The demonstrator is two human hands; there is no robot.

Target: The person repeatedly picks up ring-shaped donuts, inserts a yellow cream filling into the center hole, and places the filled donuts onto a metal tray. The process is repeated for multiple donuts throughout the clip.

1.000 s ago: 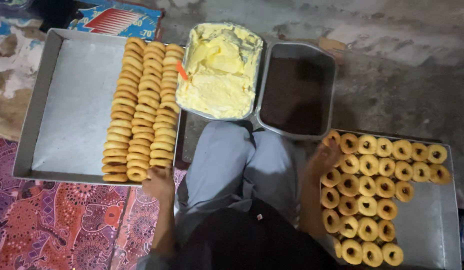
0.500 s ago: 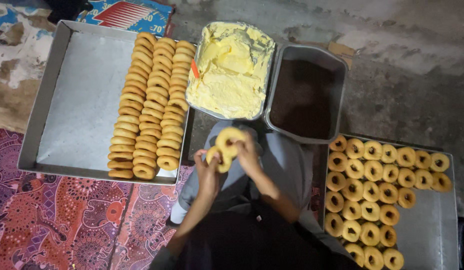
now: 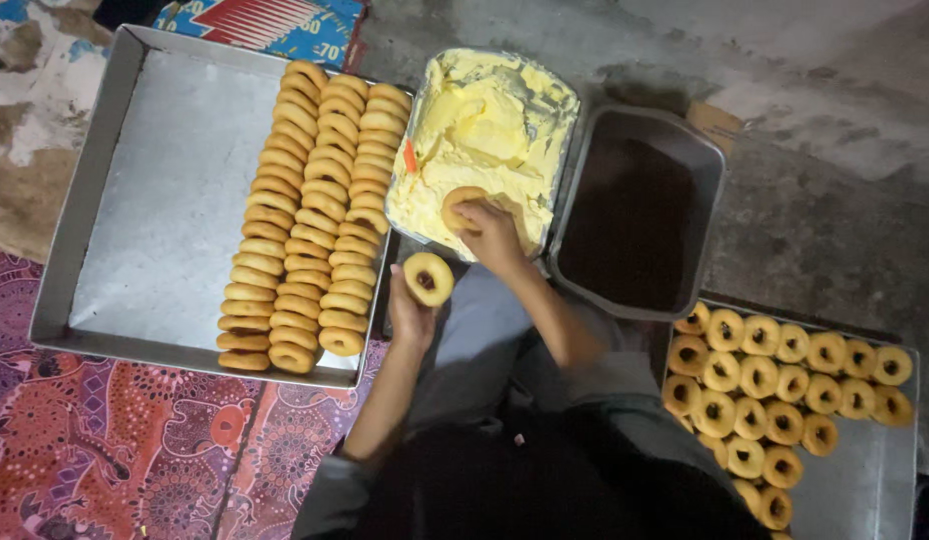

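The right hand [image 3: 493,232] presses a ring-shaped pastry half [image 3: 463,205] onto the yellow cream [image 3: 485,130], at the lower edge of the cream tub [image 3: 568,160] in the upper middle of the frame. Its fingers are closed on this piece. The left hand [image 3: 412,305], just below and to the left, is closed on a second pastry ring [image 3: 429,278] with the hole facing up. The two hands are apart but near each other.

I judge the step in hand to be filling: one half takes cream while the other half waits. The next move seems to call for lifting the creamed piece cleanly and setting it straight on the waiting ring.

A small orange tool [image 3: 410,156] stands in the cream. At left, a large grey tray [image 3: 155,200] carries three rows of finished rings [image 3: 315,210]. A dark, deep pan [image 3: 640,210] sits right of the tub. At lower right, another tray [image 3: 865,490] holds plain rings [image 3: 775,380]. A flat package [image 3: 275,25] in blue with red stripes lies at the top edge. A patterned purple cloth [image 3: 95,450] covers the floor at lower left.
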